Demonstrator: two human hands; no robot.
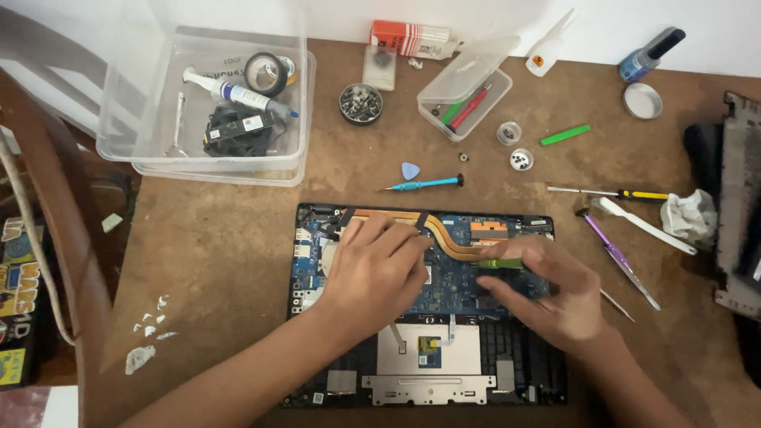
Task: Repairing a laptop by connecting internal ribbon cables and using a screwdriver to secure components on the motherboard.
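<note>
Brown bench (230, 238) carries our opened laptop (428, 305) mid-front; our left hand (376, 269) presses flat, released, while our right hand (555, 293) pinches a green screwdriver (499, 264).

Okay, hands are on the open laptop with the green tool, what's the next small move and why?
Probably keep the left hand pressing flat on the laptop board and ease the green tool in the right hand gently along the copper heat pipe: its tip sits at the pipe, and the board looks steadied.
</note>
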